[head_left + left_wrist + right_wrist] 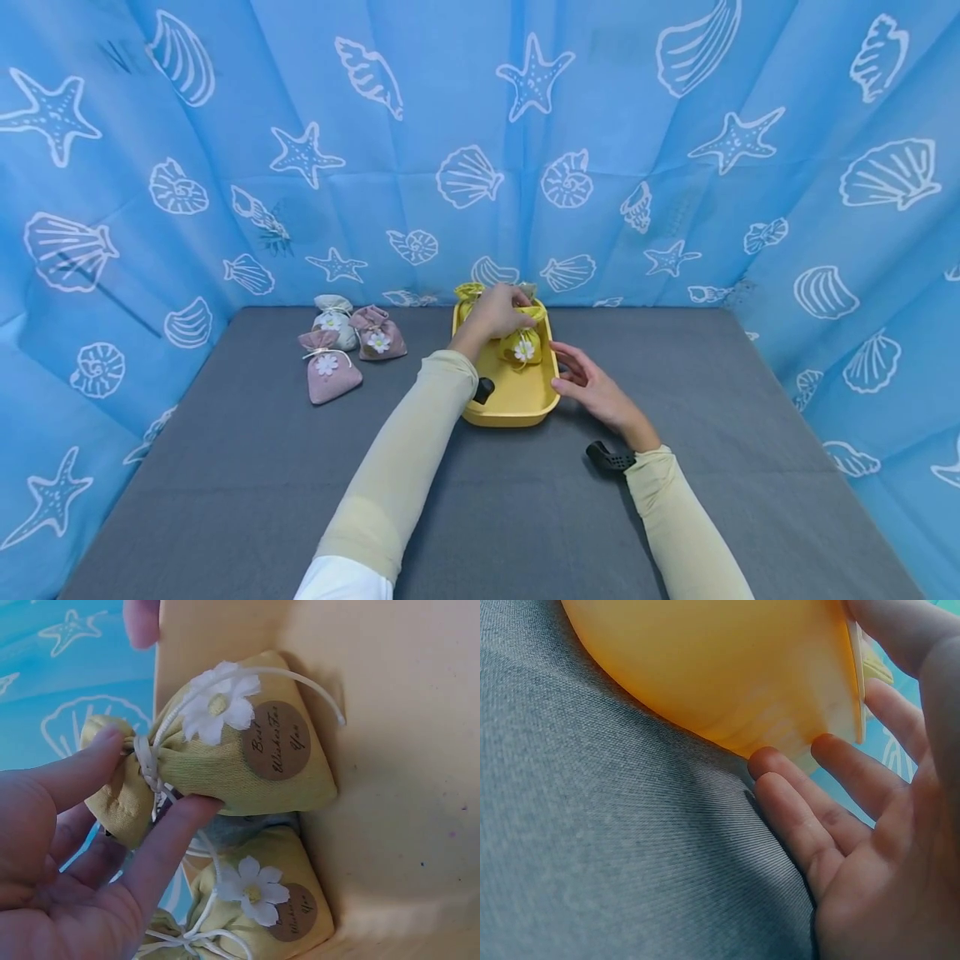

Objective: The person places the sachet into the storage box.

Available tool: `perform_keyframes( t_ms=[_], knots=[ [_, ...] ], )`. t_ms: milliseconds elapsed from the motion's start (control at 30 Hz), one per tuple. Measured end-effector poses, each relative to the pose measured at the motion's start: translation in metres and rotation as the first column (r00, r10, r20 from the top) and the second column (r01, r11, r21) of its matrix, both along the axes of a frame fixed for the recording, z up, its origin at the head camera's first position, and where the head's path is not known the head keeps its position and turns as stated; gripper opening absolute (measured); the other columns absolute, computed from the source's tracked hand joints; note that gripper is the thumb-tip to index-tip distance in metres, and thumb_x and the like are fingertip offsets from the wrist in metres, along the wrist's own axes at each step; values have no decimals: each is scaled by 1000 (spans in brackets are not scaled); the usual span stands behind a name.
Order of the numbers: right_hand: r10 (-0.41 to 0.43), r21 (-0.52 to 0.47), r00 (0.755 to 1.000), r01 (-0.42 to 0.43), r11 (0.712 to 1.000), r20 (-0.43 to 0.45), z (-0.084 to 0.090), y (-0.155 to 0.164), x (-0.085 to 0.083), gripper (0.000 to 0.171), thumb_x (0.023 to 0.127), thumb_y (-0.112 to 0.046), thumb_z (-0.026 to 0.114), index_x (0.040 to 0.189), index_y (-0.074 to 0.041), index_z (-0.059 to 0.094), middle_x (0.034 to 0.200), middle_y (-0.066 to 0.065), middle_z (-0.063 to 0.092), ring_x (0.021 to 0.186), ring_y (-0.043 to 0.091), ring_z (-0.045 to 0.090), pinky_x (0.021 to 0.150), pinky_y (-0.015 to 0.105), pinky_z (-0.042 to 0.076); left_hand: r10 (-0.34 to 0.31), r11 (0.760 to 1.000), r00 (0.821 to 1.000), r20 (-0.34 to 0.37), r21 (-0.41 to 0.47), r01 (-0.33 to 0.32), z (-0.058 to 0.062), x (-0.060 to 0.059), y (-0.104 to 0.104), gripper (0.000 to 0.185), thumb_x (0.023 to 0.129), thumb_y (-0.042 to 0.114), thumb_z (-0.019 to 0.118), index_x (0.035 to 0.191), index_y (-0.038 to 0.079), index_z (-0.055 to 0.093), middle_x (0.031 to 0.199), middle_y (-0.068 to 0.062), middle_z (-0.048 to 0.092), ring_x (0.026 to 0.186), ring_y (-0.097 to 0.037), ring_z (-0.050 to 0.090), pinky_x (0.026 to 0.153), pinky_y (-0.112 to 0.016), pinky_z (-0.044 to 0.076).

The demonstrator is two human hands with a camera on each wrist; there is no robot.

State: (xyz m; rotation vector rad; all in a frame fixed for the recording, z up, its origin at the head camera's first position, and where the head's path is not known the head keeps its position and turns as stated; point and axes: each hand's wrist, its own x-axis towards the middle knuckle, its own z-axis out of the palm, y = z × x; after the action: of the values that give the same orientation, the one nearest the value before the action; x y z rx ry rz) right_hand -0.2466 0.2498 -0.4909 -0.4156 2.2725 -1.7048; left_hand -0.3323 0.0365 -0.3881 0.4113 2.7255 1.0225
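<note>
The left hand (497, 312) pinches the tied neck of a yellow pouch (247, 757) inside the yellow tray (517, 402). The right hand (592, 387), fingers straight, touches the tray's outer wall. The tray sits on a grey cloth table (225, 492); three pouches (345, 346) lie well left. Blue seashell curtains (112, 167) enclose everything.

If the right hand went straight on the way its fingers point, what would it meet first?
The right hand already touches the yellow tray; its outer side wall comes first, it seems.
</note>
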Motion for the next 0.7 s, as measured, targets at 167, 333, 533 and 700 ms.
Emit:
perform_keyframes(
  t_ms=[167,333,533,700],
  knots=[
    [0,3,1000,0,1000,4,3,-2,2,67,104,-20,59,162,-17,24,169,19,23,138,44,46,96,22,51,-8,1000,1000,-13,25,9,3,1,-1,30,97,28,71,123,13,70,123,-4,70,108,-21,66,90,-37,56],
    [-9,4,1000,9,1000,-2,3,-2,2,66,104,-18,58,162,-17,25,169,19,23,137,44,46,94,21,51,7,1000,997,-77,29,-4,11,5,-4,26,99,30,68,120,14,69,115,-1,70,103,-18,65,89,-37,56],
    [-2,7,1000,2,1000,0,0,-1,0,67,104,-21,59,161,-19,26,168,18,24,137,43,47,94,22,51,-25,999,993,-119,32,29,25,15,-17,27,99,31,68,120,15,69,115,1,70,107,-17,65,93,-38,55],
    [-6,7,1000,6,1000,1,-2,0,0,66,104,-19,59,161,-20,26,169,18,24,137,44,47,94,21,52,-28,999,993,-118,30,32,36,23,-34,29,100,31,66,124,15,68,120,0,69,112,-19,65,96,-39,55]
  ],
)
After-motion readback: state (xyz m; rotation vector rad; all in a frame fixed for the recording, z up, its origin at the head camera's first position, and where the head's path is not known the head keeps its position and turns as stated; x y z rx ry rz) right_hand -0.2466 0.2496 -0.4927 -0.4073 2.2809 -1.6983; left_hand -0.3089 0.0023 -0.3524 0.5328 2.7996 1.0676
